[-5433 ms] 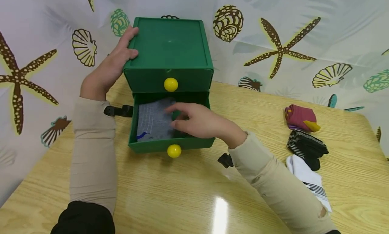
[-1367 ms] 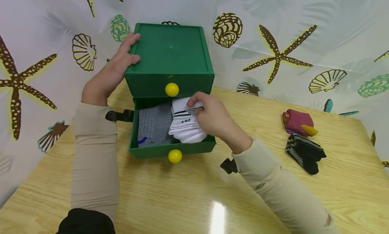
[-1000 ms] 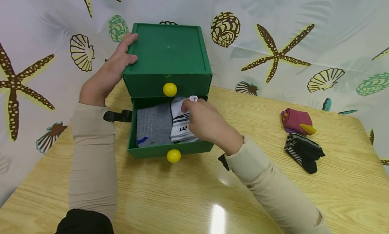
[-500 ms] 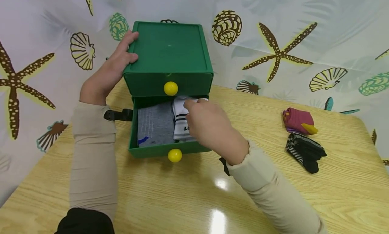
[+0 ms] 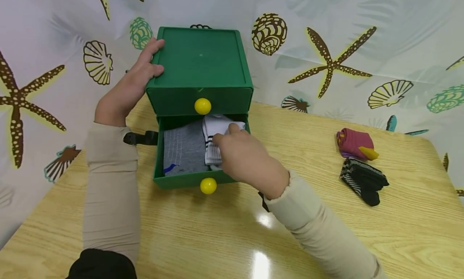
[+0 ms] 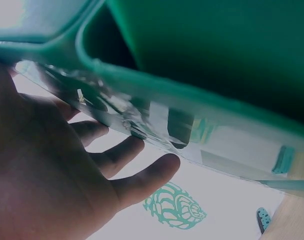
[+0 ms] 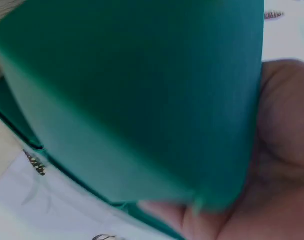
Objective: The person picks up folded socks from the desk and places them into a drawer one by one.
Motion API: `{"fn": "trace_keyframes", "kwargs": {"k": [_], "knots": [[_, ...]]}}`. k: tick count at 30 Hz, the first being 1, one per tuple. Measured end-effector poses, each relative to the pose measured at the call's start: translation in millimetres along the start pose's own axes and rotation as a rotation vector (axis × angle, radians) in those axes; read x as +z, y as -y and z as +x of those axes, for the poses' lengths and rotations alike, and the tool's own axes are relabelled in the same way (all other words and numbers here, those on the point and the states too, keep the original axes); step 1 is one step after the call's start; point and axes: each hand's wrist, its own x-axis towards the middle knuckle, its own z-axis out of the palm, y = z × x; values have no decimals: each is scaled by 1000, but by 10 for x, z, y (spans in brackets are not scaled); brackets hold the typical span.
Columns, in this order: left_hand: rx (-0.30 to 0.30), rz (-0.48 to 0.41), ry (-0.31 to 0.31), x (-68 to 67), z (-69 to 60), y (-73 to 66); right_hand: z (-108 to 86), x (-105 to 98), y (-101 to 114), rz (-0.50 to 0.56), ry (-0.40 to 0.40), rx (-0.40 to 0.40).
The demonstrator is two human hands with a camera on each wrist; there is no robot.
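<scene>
Two bundles — grey socks (image 5: 185,150) and white socks (image 5: 214,127) — share the lower drawer (image 5: 181,182). Left hand (image 5: 130,81), fingers apart, braces the green box (image 5: 201,57); right hand (image 5: 248,156) partly covers the white socks, grip unclear. Tucking seems the step; next calls for pressing flat.

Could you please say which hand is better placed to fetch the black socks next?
Probably the right hand: it is nearer the black socks; the left hand is farther off, touching the green cabinet.

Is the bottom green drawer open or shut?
It's open. The bottom drawer sticks out past the top drawer, and you can see the white sock inside.
</scene>
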Motion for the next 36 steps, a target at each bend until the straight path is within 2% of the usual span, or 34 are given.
{"fn": "trace_keyframes", "kwargs": {"k": [4,6,15,19,22,25,28,30,32,34,36], "knots": [[-2,-8,-3,4,-7,-8,24,43,67,-51,-100,45],[-1,-8,-5,4,-9,-11,60,58,73,-52,-112,59],[17,12,5,-8,16,-23,182,20,-22,147,112,116],[17,10,6,-8,19,-16,195,12,-23,124,147,118],[11,8,5,-10,26,0,200,18,-28,87,131,106],[6,8,6,-5,32,14,142,39,-33,99,17,73],[5,7,6,7,29,24,-4,76,-5,185,-226,15],[5,13,5,11,22,29,-139,131,36,312,-430,-42],[5,16,2,7,13,34,-286,222,88,485,-605,-101],[3,24,-2,0,4,37,-430,353,140,670,-715,-150],[2,28,-3,-8,-5,35,-561,510,180,794,-741,-143]]}}
